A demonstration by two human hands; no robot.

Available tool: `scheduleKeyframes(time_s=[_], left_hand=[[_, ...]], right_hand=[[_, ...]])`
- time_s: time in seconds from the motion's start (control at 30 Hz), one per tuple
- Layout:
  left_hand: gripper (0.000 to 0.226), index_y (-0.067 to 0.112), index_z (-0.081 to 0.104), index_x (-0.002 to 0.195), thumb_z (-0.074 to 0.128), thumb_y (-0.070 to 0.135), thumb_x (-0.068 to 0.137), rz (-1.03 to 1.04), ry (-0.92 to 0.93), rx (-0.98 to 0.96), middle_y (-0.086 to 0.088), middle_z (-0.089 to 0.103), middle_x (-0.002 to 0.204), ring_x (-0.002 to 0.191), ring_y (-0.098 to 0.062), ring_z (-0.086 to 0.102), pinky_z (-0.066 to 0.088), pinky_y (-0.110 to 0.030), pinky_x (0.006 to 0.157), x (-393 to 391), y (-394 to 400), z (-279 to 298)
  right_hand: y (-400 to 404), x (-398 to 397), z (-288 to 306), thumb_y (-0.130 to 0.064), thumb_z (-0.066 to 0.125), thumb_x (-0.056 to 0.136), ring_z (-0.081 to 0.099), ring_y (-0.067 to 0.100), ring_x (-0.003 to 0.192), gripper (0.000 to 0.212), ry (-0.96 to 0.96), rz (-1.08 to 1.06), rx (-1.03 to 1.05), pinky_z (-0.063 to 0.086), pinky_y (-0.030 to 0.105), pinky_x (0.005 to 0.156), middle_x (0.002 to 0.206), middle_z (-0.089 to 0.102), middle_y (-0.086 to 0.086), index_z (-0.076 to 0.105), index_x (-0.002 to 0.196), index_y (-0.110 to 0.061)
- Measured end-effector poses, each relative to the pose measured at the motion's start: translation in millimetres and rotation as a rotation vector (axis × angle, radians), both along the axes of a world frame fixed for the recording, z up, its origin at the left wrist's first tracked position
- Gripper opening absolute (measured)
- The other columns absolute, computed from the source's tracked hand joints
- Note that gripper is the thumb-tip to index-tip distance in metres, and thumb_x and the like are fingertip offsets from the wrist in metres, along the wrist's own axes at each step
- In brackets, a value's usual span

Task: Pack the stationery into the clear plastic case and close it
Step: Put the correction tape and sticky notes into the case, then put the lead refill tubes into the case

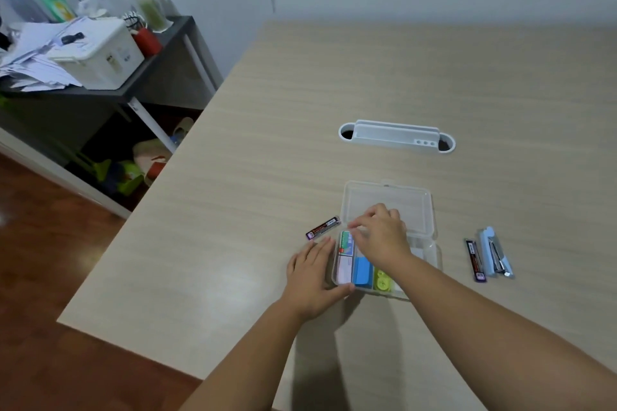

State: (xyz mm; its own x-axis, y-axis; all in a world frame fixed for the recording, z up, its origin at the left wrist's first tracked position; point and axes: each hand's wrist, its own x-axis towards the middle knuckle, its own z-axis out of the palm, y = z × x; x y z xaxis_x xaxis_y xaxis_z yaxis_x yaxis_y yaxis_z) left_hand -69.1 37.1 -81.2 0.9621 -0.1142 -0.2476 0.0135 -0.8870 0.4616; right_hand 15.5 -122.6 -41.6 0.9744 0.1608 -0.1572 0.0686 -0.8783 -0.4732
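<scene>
Clear plastic case (430,255) open on table (300,130), lid flat behind. Left hand (312,277) spread flat, touching case's left wall. Right hand (380,237) over the tray, fingertips pinched together; held item can't tell. Lead tube (323,227) just left of case.

Soft dim light, glare on the table (233,280), edges warped and blurred.

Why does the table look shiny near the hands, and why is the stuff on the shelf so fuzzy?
Head view: a soft glare patch on the table reflects a light; arm shadows fall below the clear plastic case; the shelf clutter at the wide-angle edge is blurred and stretched.
</scene>
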Motion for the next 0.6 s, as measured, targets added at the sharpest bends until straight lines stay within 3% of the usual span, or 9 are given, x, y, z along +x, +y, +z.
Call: scheduleKeyframes(time_s=[0.17,0.23,0.3,0.37,0.43,0.6], left_hand=[[0.094,0.036,0.010,0.152,0.057,0.066,0.077,-0.059,-0.051,0.030,0.015,0.011,0.161,0.149,-0.013,0.003,0.009,-0.041,0.119,3.6,1.2,9.8],[0.099,0.036,0.008,0.152,0.059,0.069,0.073,-0.070,-0.041,0.063,0.015,0.009,0.162,0.149,-0.014,0.000,0.008,-0.042,0.119,9.0,1.6,12.9],[0.104,0.039,0.006,0.151,0.061,0.072,0.069,-0.079,-0.010,0.085,0.016,0.005,0.162,0.149,-0.017,-0.003,0.006,-0.045,0.120,16.5,2.5,16.7],[0.111,0.041,0.005,0.150,0.065,0.072,0.063,-0.088,0.033,0.102,0.017,0.001,0.162,0.149,-0.021,-0.006,0.005,-0.049,0.120,25.4,1.2,21.6],[0.118,0.040,0.003,0.151,0.067,0.073,0.058,-0.092,0.071,0.159,0.016,-0.004,0.162,0.149,-0.023,-0.009,0.003,-0.053,0.120,33.1,1.2,26.6],[0.117,0.039,0.009,0.151,0.067,0.075,0.056,-0.044,0.152,0.185,0.011,-0.001,0.163,0.150,-0.024,-0.005,0.003,-0.053,0.119,47.8,-1.7,29.7]], right_hand=[[-77.9,0.3,8.2,-0.027,0.057,0.086,0.040,0.030,0.114,0.026,-0.078,-0.319,0.081,0.035,0.038,0.099,0.123,0.050,0.004,0.065,0.110,-0.028],[-120.8,-6.0,4.1,-0.026,0.061,0.082,0.039,0.036,0.117,0.035,-0.125,-0.522,0.029,0.033,0.041,0.102,0.129,0.047,0.010,0.061,0.117,-0.023],[-157.0,-15.4,-2.6,-0.032,0.067,0.078,0.036,0.037,0.124,0.050,-0.040,-0.702,0.004,0.032,0.044,0.104,0.136,0.041,0.014,0.054,0.125,-0.021],[-182.2,-25.9,-10.5,-0.042,0.071,0.075,0.034,0.037,0.128,0.068,0.125,-0.720,-0.022,0.033,0.043,0.105,0.139,0.038,0.017,0.045,0.133,-0.019],[-190.0,-32.1,-20.9,-0.037,0.074,0.075,0.041,0.039,0.123,0.073,0.218,-0.624,-0.005,0.037,0.041,0.101,0.133,0.041,0.021,0.041,0.135,-0.011],[-191.9,-38.9,-27.1,-0.018,0.069,0.078,0.054,0.038,0.107,0.049,0.177,-0.638,0.073,0.044,0.038,0.088,0.117,0.051,0.020,0.055,0.123,-0.007]])
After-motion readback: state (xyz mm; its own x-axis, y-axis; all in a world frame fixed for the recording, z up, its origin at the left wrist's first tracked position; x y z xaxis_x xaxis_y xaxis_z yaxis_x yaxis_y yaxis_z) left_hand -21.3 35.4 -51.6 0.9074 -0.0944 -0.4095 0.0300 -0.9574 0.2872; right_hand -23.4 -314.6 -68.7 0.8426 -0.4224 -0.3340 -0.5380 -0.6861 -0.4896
